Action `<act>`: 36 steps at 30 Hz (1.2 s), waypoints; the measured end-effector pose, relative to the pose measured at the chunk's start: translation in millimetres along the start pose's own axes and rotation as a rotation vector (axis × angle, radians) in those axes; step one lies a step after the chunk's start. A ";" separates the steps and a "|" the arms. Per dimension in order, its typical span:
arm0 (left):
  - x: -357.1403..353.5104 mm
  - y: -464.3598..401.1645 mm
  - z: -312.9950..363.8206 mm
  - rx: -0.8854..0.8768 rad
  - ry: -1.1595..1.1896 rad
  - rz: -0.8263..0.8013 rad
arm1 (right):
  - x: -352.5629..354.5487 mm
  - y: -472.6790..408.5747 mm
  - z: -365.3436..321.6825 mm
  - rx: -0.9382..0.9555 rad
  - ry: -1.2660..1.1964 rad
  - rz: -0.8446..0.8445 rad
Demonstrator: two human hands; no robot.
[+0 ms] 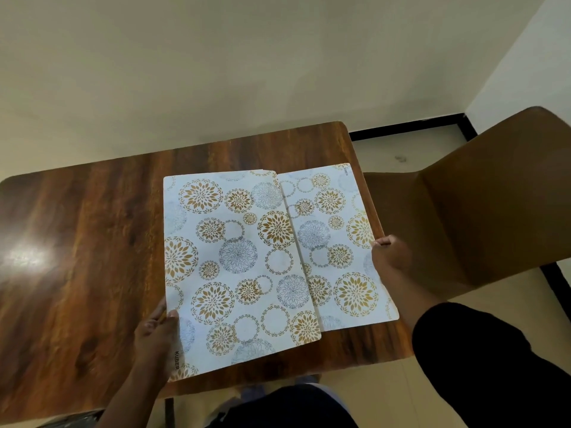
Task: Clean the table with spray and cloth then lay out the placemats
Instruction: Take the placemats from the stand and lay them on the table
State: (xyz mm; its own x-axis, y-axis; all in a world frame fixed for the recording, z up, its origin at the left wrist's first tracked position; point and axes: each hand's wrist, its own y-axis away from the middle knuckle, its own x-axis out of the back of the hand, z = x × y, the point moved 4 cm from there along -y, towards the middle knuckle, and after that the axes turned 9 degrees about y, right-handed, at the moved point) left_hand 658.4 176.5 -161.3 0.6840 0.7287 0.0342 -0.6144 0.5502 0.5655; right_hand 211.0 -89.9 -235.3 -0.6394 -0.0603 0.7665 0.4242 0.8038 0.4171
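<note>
Placemat-laying step: I am pinching the upper placemat with my left hand, my right hand gripping the lower placemat at 3 o'clock; next, sliding them apart across the table.

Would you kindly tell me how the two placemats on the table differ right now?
The left placemat lies on top, overlapping the right placemat, which is partly hidden. The left hand grips the left placemat's near corner; the right hand holds the right placemat's outer edge. Both share the same white, gold and grey floral print.
</note>
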 end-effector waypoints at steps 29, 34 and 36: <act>-20.7 -1.5 8.5 0.055 0.116 -0.065 | -43.5 133.4 48.6 0.958 0.574 0.034; -23.7 -1.2 6.9 0.063 0.135 -0.098 | -52.9 165.5 76.7 0.983 0.719 -0.153; -24.7 -2.0 5.2 0.065 0.132 -0.094 | -52.2 168.1 79.2 0.975 0.736 -0.196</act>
State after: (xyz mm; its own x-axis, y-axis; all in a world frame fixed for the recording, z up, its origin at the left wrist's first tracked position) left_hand 644.7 155.3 -159.0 0.6770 0.7250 -0.1270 -0.5209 0.5938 0.6132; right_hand 264.9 95.2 -243.9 0.0078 -0.2941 0.9557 -0.4940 0.8299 0.2594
